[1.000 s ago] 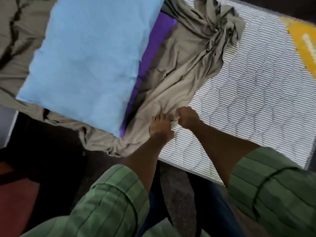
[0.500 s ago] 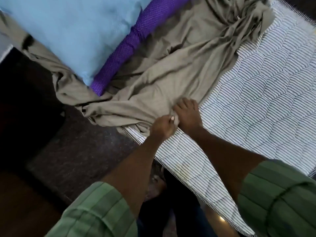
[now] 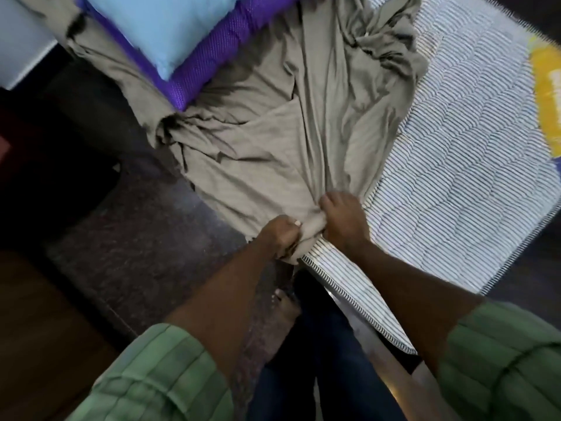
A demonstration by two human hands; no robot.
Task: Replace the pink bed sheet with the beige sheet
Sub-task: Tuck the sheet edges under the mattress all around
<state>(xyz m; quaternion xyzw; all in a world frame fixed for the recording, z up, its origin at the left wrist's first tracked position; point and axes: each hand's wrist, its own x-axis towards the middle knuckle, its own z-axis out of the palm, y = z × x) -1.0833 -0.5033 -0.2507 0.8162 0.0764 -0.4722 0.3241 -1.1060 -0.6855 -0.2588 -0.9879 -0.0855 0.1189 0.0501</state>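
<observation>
Near frame centre your left hand (image 3: pixel 280 233) and right hand (image 3: pixel 343 218) each grip, fingers curled, one bunched edge of the crumpled beige cotton sheet (image 3: pixel 273 141), presumably to draw it across the bare striped quilted mattress (image 3: pixel 461 165).

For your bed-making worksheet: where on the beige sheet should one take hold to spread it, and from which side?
Grip the bunched edge of the beige sheet at the mattress near side, where the left hand and right hand hold it now. Come from the bedside: the cloth fans out from there, so pulling should draw it over the bare striped part.

Beige sheet (image 3: pixel 273 141), seemingly black-white striped mattress (image 3: pixel 455 183)
</observation>
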